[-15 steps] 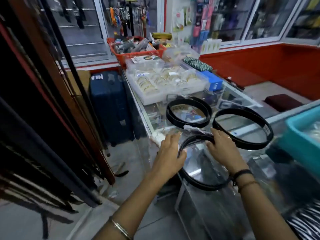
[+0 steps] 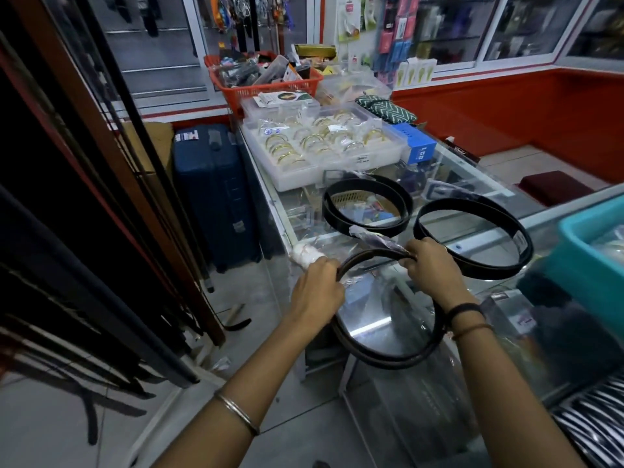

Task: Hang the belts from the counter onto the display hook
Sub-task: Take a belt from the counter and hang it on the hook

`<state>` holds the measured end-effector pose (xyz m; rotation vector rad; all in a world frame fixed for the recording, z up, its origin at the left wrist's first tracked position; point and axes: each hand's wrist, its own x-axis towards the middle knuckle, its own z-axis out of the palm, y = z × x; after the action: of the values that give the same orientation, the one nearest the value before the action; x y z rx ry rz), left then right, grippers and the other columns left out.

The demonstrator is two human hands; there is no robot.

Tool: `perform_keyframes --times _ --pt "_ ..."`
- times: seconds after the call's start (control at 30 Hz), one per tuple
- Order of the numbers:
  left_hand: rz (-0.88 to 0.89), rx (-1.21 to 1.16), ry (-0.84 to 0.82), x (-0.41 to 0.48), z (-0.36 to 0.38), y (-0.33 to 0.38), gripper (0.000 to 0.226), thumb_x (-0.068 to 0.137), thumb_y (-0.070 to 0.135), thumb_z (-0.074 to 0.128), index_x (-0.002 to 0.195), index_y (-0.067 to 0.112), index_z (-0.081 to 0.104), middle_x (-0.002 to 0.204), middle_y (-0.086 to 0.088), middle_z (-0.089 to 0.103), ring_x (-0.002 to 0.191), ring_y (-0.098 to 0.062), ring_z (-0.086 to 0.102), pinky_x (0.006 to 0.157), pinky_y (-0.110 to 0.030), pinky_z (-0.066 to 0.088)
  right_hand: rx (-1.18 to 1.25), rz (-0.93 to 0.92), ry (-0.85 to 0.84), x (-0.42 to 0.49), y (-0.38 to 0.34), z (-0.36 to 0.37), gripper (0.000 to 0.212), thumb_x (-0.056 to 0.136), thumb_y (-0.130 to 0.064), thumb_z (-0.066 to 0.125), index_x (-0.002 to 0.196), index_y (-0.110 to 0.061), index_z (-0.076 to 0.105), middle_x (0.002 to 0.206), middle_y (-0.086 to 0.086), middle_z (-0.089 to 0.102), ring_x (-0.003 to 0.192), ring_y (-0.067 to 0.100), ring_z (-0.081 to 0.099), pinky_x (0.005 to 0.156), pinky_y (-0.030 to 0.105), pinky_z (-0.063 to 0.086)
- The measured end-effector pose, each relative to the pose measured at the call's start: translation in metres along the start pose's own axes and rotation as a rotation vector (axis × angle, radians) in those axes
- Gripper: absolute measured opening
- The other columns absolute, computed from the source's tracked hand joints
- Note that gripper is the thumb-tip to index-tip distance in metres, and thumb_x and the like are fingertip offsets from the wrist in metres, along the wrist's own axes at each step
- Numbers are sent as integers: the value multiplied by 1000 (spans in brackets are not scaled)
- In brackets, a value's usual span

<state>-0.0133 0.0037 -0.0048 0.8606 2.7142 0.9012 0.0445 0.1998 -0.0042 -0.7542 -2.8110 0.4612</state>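
We've got both arms stretched out over the glass bench (image 2: 472,170), left hand (image 2: 315,292) and right hand (image 2: 434,268) each gripping the coiled belt (image 2: 388,359) in its plastic wrap. Clear tray (image 2: 297,177) behind holds gold bangles (image 2: 287,152); orange basket (image 2: 266,91) is crammed with odds and ends.

Beyond the fingers a glass counter (image 2: 479,184) runs back to glazed display cabinets (image 2: 526,28) above a red wall (image 2: 506,106); left of the fingers a blue suitcase (image 2: 212,194) stands on the grey tiled floor (image 2: 236,292), lit dimly
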Motion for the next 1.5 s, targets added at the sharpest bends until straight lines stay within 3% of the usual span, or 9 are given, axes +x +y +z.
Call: perform_keyframes --times 0.27,0.37,0.5,0.67,0.87,0.97,1.1,1.27,1.5 --pt "-17 -57 293 -38 -71 -41 22 85 7 55 105 13 62 101 -5 60 91 -20 58 77 -37 50 529 -238 56 -28 -83 -22 14 89 -25 59 93 -12 54 75 0 59 69 14 55 60 26 40" --pt "-23 -43 432 -59 -107 -61 26 86 8 55 110 17 60 102 -2 59 92 -16 57 74 -28 43 891 -233 58 -37 -134 -21 14 94 -27 51 98 -16 58 87 -5 60 78 -1 56 72 16 43" --pt "-77 16 628 -91 -159 -88 25 89 14 57 112 21 60 104 2 59 92 -18 60 72 -29 43 1267 -259 -42 -51 -202 -17 17 92 -14 54 107 -21 61 105 2 65 98 11 61 85 20 47" --pt "-152 93 882 -134 -225 -126 16 90 21 61 106 20 63 101 4 62 87 -18 64 68 -29 45 1407 -407 -274 -74 -287 -23 34 83 -12 65 115 -21 65 118 4 69 109 17 64 92 31 50" --pt "-155 85 1104 -185 -299 -167 14 90 25 63 102 19 66 98 7 64 87 -12 65 71 -26 51 1491 -627 -481 -110 -390 -35 48 57 -57 78 98 -33 72 98 -5 75 98 15 69 88 31 54" --pt "-93 42 1187 -204 -333 -177 9 93 21 60 100 20 65 97 9 66 89 -8 65 75 -26 51 1574 -722 -525 -125 -438 -40 51 57 -60 76 99 -32 70 102 -5 74 102 15 67 92 31 53" --pt "112 -293 1206 -220 -381 -168 12 93 21 59 101 21 67 94 3 74 93 -8 70 85 -33 56 1731 -752 -540 -137 -504 -44 37 61 -45 76 94 -28 71 96 -4 75 97 13 69 84 20 55" --pt "335 -412 1218 -229 -449 -153 26 91 18 61 115 28 61 99 -3 72 96 -16 70 90 -41 57 1865 -768 -470 -147 -585 -63 22 72 -17 66 93 -17 66 88 -1 73 91 17 67 88 32 53" --pt "434 -388 1286 -231 -531 -153 39 89 8 63 125 24 59 91 6 65 82 -3 66 78 -21 58 1887 -938 -283 -150 -672 -103 15 84 -3 63 90 -17 64 87 3 69 83 15 64 79 28 53"
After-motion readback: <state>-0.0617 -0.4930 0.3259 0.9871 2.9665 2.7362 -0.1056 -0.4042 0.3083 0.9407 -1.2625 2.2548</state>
